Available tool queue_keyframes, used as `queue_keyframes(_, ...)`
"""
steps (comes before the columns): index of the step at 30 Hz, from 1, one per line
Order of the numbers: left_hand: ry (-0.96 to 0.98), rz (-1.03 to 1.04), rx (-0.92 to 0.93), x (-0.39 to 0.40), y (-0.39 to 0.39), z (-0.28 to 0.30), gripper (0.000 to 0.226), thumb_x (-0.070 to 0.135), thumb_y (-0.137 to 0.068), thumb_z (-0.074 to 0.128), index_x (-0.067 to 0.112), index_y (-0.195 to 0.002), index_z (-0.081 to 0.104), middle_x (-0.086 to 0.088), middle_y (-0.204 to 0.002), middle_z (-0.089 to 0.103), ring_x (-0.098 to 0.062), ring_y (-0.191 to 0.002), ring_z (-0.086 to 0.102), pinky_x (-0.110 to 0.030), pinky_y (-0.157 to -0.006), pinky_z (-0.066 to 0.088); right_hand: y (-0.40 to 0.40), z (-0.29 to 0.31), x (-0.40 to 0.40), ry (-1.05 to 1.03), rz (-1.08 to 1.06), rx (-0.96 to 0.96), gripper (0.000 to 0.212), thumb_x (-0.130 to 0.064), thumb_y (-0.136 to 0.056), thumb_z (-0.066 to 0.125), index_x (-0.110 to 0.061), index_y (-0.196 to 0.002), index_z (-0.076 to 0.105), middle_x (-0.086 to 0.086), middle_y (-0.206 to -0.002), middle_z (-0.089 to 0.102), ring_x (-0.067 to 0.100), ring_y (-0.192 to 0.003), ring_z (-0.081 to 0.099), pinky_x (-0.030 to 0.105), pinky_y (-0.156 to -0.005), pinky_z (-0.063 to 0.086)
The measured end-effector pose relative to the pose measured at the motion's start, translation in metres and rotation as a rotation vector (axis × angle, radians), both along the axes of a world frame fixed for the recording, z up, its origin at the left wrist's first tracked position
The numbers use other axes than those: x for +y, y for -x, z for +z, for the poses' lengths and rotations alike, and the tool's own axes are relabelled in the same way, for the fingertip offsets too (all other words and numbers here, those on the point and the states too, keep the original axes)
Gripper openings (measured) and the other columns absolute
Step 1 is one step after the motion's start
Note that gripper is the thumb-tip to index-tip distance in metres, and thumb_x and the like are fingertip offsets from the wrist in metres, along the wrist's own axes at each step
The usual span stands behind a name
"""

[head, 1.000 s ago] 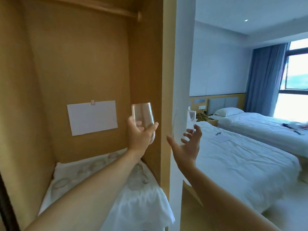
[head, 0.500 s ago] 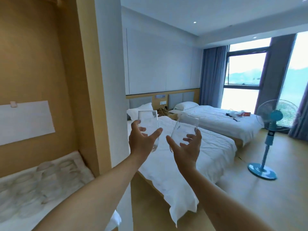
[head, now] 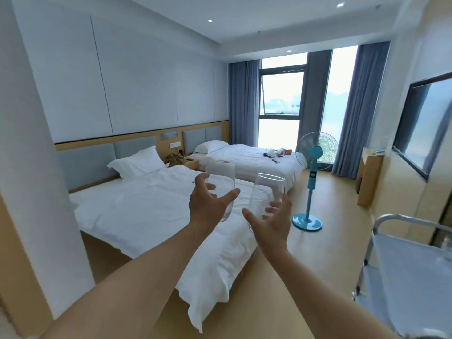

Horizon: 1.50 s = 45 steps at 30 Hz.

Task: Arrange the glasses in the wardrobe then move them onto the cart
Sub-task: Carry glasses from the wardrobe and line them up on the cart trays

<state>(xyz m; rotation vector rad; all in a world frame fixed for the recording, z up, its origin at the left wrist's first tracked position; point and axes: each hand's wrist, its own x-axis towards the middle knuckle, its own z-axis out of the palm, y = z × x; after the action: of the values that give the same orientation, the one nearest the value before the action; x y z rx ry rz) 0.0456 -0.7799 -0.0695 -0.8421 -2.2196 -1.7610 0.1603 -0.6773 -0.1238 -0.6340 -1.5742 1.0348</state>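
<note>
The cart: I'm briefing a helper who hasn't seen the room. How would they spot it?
Look past the two white beds to the room's right edge, below the dark wall-mounted screen. The metal cart stands there, nearer than the blue pedestal fan: silver tube rail, flat pale shelves.

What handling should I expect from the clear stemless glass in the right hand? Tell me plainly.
The clear stemless glass looks thin-walled, so probably fragile and light. Its smooth surface may be slippery in the right hand, whose grip is spread fingers. The bowl narrows downward, so it could tip when set down.

cart [head: 401,263] cut off at right edge, its contents blurred, small items on far bed [head: 244,157] unreadable
</note>
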Motion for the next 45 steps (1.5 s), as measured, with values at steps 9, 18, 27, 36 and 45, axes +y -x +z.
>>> queue_keyframes(9, 0.044, -0.197, -0.037, 0.123, 0.018, -0.024, 0.086, 0.064, -0.066, 0.084, 0.031, -0.131, 0.038, 0.011, -0.105, 0.058, -0.001, -0.085, 0.059, -0.023, -0.074, 0.047, -0.002, -0.018, 0.099, 0.064, -0.178, 0.006, 0.102, -0.05, -0.068, 0.09, -0.021, -0.146, 0.033, -0.001, -0.115, 0.052, 0.015, -0.099, 0.06, 0.036, -0.086, 0.058)
queue_keyframes(18, 0.044, -0.408, -0.034, 0.252, 0.068, -0.035, 0.073, 0.06, -0.068, 0.086, 0.041, -0.113, 0.033, 0.017, -0.097, 0.054, -0.001, -0.081, 0.059, -0.024, -0.074, 0.048, 0.041, -0.026, 0.199, 0.058, -0.342, -0.052, 0.097, -0.04, -0.067, 0.093, -0.022, -0.143, 0.035, 0.0, -0.116, 0.053, 0.018, -0.101, 0.06, 0.035, -0.087, 0.057)
queue_keyframes(27, 0.083, -0.524, -0.081, 0.36, 0.124, -0.051, 0.086, 0.064, -0.063, 0.087, 0.028, -0.127, 0.042, 0.008, -0.105, 0.06, -0.005, -0.086, 0.062, -0.034, -0.081, 0.054, 0.077, -0.031, 0.28, 0.095, -0.479, -0.035, 0.098, -0.047, -0.066, 0.091, -0.025, -0.143, 0.034, -0.006, -0.112, 0.051, 0.01, -0.098, 0.058, 0.023, -0.077, 0.051)
queue_keyframes(36, 0.123, -0.653, -0.154, 0.445, 0.132, -0.074, 0.1, 0.071, -0.059, 0.084, 0.029, -0.138, 0.038, 0.012, -0.106, 0.057, 0.0, -0.09, 0.059, -0.025, -0.073, 0.046, 0.078, -0.052, 0.348, 0.133, -0.559, -0.053, 0.084, -0.05, -0.068, 0.09, -0.041, -0.128, 0.031, -0.006, -0.112, 0.052, 0.011, -0.098, 0.058, 0.02, -0.074, 0.048)
queue_keyframes(45, 0.132, -0.659, -0.161, 0.554, 0.131, -0.094, 0.095, 0.066, -0.063, 0.086, 0.028, -0.136, 0.036, 0.008, -0.108, 0.056, -0.011, -0.095, 0.062, -0.033, -0.084, 0.052, 0.082, -0.066, 0.456, 0.122, -0.579, -0.084, 0.093, -0.045, -0.071, 0.09, -0.023, -0.143, 0.035, -0.002, -0.116, 0.053, 0.014, -0.1, 0.057, 0.018, -0.073, 0.047)
